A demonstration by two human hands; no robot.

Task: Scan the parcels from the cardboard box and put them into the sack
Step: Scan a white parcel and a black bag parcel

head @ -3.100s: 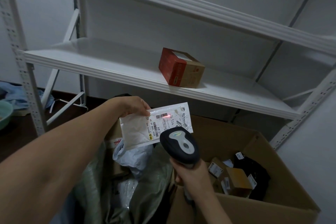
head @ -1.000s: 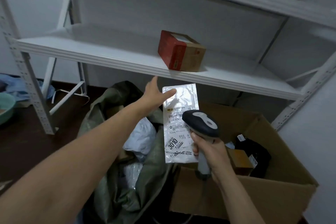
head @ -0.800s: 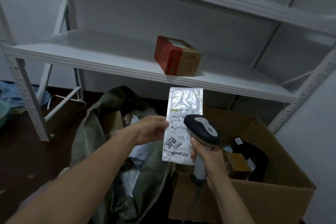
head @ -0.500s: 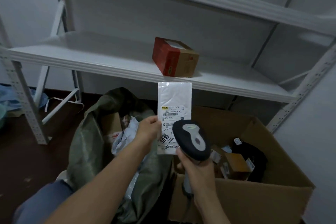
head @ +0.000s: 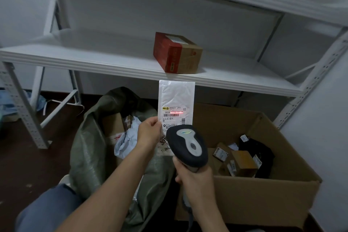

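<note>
1. While a red scan line crosses its label, the white parcel (head: 176, 98) stands upright above the cardboard box (head: 263, 199)'s left wall, pinched by the left hand (head: 148, 132).
2. Curled round the scanner (head: 186, 145), the right hand (head: 195, 179) hovers at the box's near-left corner.
3. The sack (head: 90, 152) sits just left of the box.

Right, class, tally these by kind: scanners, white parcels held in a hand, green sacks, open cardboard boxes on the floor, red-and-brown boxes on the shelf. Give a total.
scanner: 1
white parcel: 1
green sack: 1
open cardboard box: 1
red-and-brown box: 1
Total: 5
</note>
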